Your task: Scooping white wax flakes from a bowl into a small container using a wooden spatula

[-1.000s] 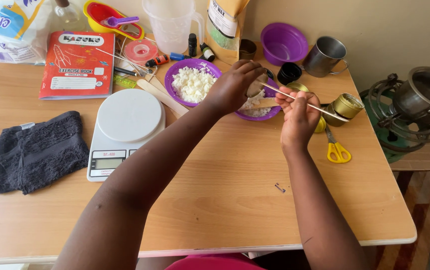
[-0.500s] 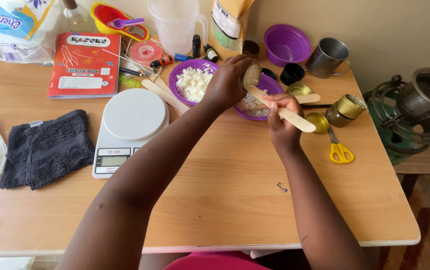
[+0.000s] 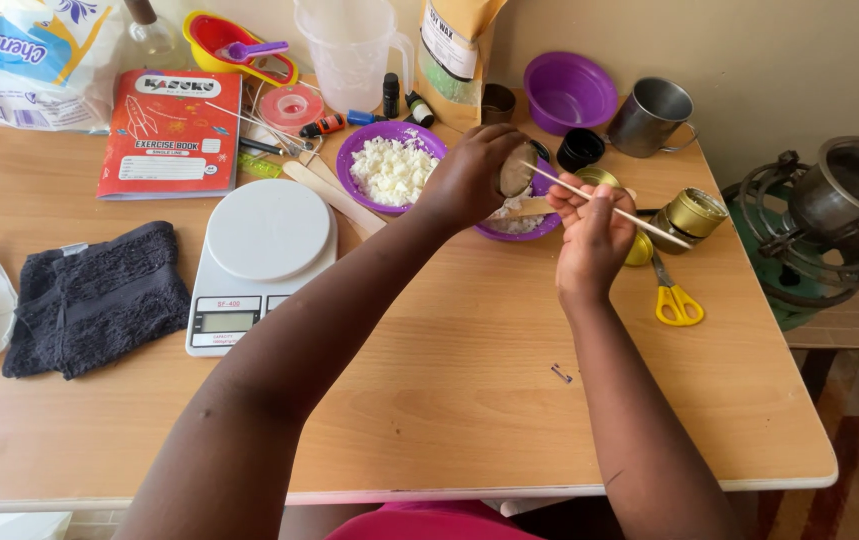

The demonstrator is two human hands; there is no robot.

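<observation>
Left hand (image 3: 469,180) grips a small round tin (image 3: 516,170), tilted over the purple plastic bowl (image 3: 509,228). Right hand (image 3: 589,235) pinches a thin wooden stick (image 3: 609,208) into it. White flakes lie in the bowl; scraping appears unfinished.

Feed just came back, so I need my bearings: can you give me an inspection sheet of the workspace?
Surface: wooden table, mostly bare near the person, one small metal bit on it.
Job's things: small tin tilted over a purple bowl; thin stick; purple bowl of white flakes.
Clutter: kitchen scale, dark cloth, red exercise book, yellow scissors, gold tins, metal mug.
Grippers: left hand holds the tin; right hand holds the stick.
Cables: nothing seen.
Surroundings: green stove with a metal pot, right.
</observation>
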